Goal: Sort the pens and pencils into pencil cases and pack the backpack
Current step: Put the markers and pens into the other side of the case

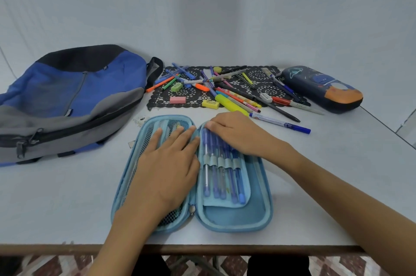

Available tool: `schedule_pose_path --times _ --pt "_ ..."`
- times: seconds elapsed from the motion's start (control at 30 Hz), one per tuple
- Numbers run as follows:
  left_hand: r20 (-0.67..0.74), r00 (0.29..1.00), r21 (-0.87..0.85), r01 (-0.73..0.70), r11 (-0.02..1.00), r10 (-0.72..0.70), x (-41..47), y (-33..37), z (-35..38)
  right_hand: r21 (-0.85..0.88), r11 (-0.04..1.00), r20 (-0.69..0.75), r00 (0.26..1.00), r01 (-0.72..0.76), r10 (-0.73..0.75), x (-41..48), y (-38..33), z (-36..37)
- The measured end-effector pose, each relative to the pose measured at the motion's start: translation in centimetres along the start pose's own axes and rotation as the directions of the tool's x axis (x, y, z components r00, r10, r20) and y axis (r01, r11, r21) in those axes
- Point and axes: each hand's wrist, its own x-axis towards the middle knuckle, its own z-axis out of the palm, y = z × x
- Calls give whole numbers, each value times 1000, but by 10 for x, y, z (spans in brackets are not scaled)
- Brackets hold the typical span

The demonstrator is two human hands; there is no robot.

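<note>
tag (pixel 66 113) lettering on backpack (pixel 90 86) illegible

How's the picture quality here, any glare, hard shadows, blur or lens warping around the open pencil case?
Head view: light is even and soft, with no glare on the table; head view again: only faint shadows lie beside the blue pencil case and the backpack; head view edges: wide-angle stretch splays the forearms, and the tiled floor is blurred.

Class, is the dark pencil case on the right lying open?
No, the dark pencil case lies closed; only the light blue case lies open.
</note>
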Motion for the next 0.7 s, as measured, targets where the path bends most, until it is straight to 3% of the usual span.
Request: schedule_pose_path --times 0.1,0.2,0.37,0.43,0.53,0.6,0.67,0.7 --pt "-14 1000 -13 -1 1000 1 -1 0 1 -63 998 19 1000 23 -21 -3 -2 3" --pt "-31 1000 -33 -3 999 2 0 -1 0 9 1000 3 1000 17 -17 -3 5 -5" --pt "-38 999 -61 15 998 -18 0 -1 1 -194 981 -76 997 -22 7 -5 13 2" --pt "-45 998 -76 28 997 -31 0 -1 1 -179 983 -67 997 -50 38 -4 11 2" --pt "-22 999 -102 46 994 -48 3 -2 0 162 967 -66 976 -194 207 -1 8 -7" --pt "-5 999 -112 45 993 -46 6 -2 -3 483 803 59 929 -348 366 -1 8 -15" --pt "5 999 -107 44 993 -44 12 -4 -4 687 623 188 919 -375 346 -4 8 -18" --pt "-1 999 -109 47 993 -48 15 -4 -5 734 580 214 931 -353 296 -6 9 -19"
